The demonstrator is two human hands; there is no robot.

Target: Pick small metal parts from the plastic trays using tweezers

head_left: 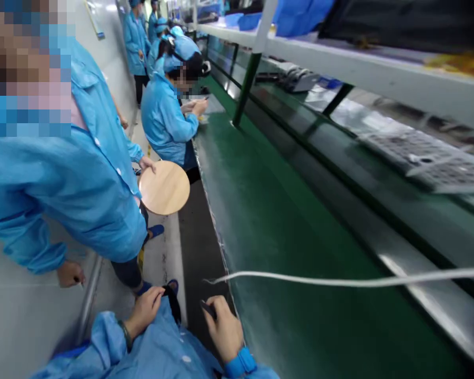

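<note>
My right hand (226,330) is closed round a small dark object (208,309), whose kind I cannot make out. It is beside the near edge of the green-topped bench (284,237), with a blue band at the wrist. Just above this hand, a white cord (300,280) with a thin, frayed-looking end stretches across the bench and past its edge. My left hand (144,313) rests at my lap, by the blue smock (169,342) and some black cloth. Its fingers are curled together, and whatever they hold is hidden.
At left a standing person in a blue coat (98,179) holds a round wooden board (166,188). Another person (168,113) sits farther along the bench, handling something small. A white shelf (359,66) with blue bins overhangs the bench, held by a green post (247,89).
</note>
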